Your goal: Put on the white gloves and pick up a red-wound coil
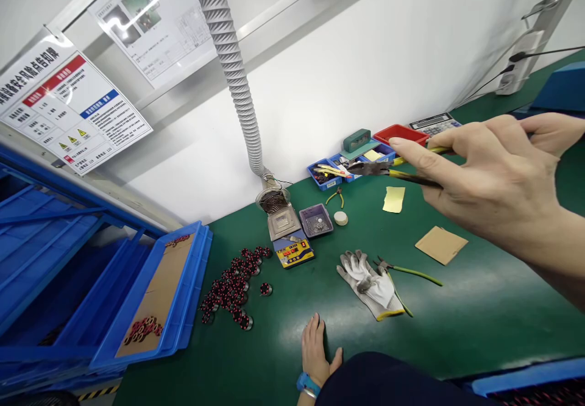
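Yellow-handled pliers [372, 168] are hovering above the green bench [292, 333], my curled right hand [498, 174] gripping them; my left hand [315, 351] is lying open, visibly empty. Black-and-red parts [265, 289] are awaiting handling, I judge; finished count unclear.

Bright overhead light, glare on 2 sheets

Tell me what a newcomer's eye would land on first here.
Probably the right hand, large at the right, holding yellow-handled pliers above the green table. Next, the ribbed grey hose dropping down the white wall, then the scattered cluster of black-and-red round parts beside the blue tray.
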Available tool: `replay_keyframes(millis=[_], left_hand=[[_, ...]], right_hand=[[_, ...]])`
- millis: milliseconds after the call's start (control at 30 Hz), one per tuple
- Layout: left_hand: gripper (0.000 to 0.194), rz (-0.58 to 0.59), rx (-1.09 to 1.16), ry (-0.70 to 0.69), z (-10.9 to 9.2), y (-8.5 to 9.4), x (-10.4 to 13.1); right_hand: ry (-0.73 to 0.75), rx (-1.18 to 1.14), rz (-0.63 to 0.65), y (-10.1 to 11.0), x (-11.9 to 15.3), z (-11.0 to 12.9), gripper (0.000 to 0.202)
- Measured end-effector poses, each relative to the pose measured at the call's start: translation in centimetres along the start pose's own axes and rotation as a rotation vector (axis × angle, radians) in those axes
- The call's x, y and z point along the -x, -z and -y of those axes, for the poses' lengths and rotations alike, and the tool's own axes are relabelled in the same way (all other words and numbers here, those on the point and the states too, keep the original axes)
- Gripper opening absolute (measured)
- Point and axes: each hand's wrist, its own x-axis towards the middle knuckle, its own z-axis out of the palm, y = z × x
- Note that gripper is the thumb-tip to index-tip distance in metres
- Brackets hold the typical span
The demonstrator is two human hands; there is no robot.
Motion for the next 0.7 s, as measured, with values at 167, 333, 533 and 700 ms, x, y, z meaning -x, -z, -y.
replay_keyframes(millis=[167, 333, 533, 700], left_hand=[[0.052, -0.027, -0.027, -0.036, 0.6, -0.8, 0.4], [0.051, -0.031, -0.086, -0.084, 1.7, -2.0, 0.7], [0.051, -0.027, -0.113, -0.131, 2.4, -2.5, 1.0], [0.050, -0.027, -0.109, -0.157, 2.3, -2.4, 1.3]], right_hand=[[-0.053, 0.036, 0.022, -0.2, 0.5, 0.5, 0.054], [-0.097, -0.029, 0.103, -1.1, 1.3, 0.4, 0.054], [-0.369, -0.247, 0.661, -8.4, 10.1, 2.1, 0.039], [-0.765, -0.180, 1.350, -13.5, 21.6, 5.6, 0.039]])
